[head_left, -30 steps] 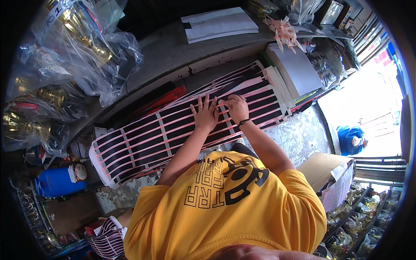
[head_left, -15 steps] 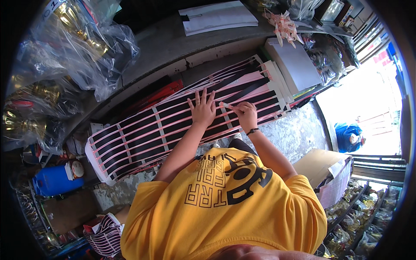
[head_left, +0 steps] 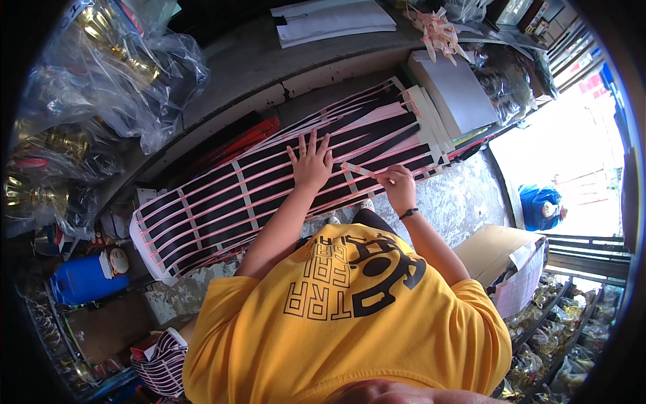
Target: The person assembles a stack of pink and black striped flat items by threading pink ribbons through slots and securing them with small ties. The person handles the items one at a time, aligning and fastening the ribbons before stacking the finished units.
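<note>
A long sheet of black strips with pink edges lies in front of me, crossed by bands of pale tape. My left hand rests flat on it near the middle, fingers spread. Just to the right, my right hand pinches the end of a narrow pale tape strip with pinkish marks. The strip's other end meets the sheet between my hands. At the sheet's right part, some black strips lie loose and slanted over pink backing.
Behind the sheet runs a grey ledge with stacked paper and a crumpled bunch of tape strips. A white box stands at the right end. Plastic-wrapped gold trophies crowd the left; a blue container sits below them.
My right hand has moved right and slightly down, and a longer piece of the tape strip now shows between it and the sheet. My left hand stays flat on the sheet.
</note>
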A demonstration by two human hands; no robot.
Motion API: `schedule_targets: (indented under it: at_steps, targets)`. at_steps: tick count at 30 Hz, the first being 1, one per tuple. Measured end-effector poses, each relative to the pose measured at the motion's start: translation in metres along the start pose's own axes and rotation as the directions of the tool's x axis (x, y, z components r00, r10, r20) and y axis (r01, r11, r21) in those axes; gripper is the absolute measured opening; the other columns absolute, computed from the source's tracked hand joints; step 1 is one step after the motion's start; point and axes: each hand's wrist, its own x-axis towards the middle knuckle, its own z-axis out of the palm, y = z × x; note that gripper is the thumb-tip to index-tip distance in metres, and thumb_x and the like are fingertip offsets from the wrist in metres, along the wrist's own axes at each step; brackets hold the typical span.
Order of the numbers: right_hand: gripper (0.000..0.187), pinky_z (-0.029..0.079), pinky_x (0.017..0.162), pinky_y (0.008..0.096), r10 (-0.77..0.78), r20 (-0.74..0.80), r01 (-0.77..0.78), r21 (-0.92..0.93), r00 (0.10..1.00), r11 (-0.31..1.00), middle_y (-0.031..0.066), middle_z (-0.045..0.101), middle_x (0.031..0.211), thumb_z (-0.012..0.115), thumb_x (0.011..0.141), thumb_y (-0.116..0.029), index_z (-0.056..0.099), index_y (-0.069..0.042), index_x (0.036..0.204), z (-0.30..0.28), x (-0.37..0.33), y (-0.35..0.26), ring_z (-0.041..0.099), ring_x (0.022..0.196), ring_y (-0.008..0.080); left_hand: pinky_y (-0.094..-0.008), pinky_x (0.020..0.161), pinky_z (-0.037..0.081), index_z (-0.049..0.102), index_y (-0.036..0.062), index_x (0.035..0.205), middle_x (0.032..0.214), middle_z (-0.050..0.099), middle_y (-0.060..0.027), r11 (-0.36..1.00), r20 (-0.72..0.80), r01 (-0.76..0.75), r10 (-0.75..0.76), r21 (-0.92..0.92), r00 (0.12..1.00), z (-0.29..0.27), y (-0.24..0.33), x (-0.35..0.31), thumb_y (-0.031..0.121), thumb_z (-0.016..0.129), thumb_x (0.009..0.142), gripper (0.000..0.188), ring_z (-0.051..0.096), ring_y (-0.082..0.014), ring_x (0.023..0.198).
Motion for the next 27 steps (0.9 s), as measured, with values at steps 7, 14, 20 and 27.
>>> schedule_targets:
  at_steps: [7,14,20,27]
  targets:
    - [0.013,0.050,0.067,0.0316,0.134,-0.020,-0.133,0.032,0.991,0.991,0.0053,0.066,0.086,0.077,0.075,-0.010,0.079,-0.014,0.087,-0.006,-0.011,-0.002,0.064,0.079,0.0223,-0.0695,0.112,0.013,0.042,0.0311,0.147,0.157,0.031,-0.0062,1.000,0.011,0.000,0.000,-0.003,1.000,0.000,0.000,0.000,0.042,0.040,0.099,0.049,0.023,-0.0376,0.146]
    - [0.012,0.050,0.072,0.0293,0.286,-0.011,-0.284,0.102,0.958,0.953,0.0056,0.068,0.086,0.077,0.077,-0.009,0.078,-0.010,0.089,-0.037,-0.022,0.016,0.065,0.079,0.0184,-0.0697,0.112,0.014,0.043,0.0317,0.146,0.157,0.032,-0.0063,1.000,-0.012,-0.009,0.009,0.007,1.000,0.000,0.000,0.001,0.042,0.040,0.099,0.048,0.025,-0.0382,0.145]
    - [0.013,0.046,0.067,0.0236,0.428,0.282,-0.501,0.282,0.859,0.818,0.0002,0.067,0.079,0.074,0.082,-0.007,0.076,-0.005,0.094,-0.070,-0.038,0.026,0.058,0.071,0.0081,-0.0698,0.112,0.012,0.037,0.0312,0.149,0.158,0.029,-0.0060,1.000,0.014,-0.008,0.008,0.003,1.000,0.005,-0.002,0.000,0.044,0.038,0.100,0.051,0.020,-0.0385,0.147]
    - [0.018,0.045,0.066,0.0213,0.387,0.253,-0.462,0.474,0.887,0.750,-0.0012,0.068,0.084,0.068,0.090,-0.010,0.073,-0.003,0.106,-0.043,-0.027,0.005,0.057,0.074,0.0048,-0.0704,0.111,0.010,0.032,0.0226,0.152,0.160,0.025,-0.0096,0.937,0.096,0.075,-0.045,-0.340,0.994,-0.008,-0.009,0.009,0.040,0.039,0.101,0.054,0.016,-0.0396,0.148]
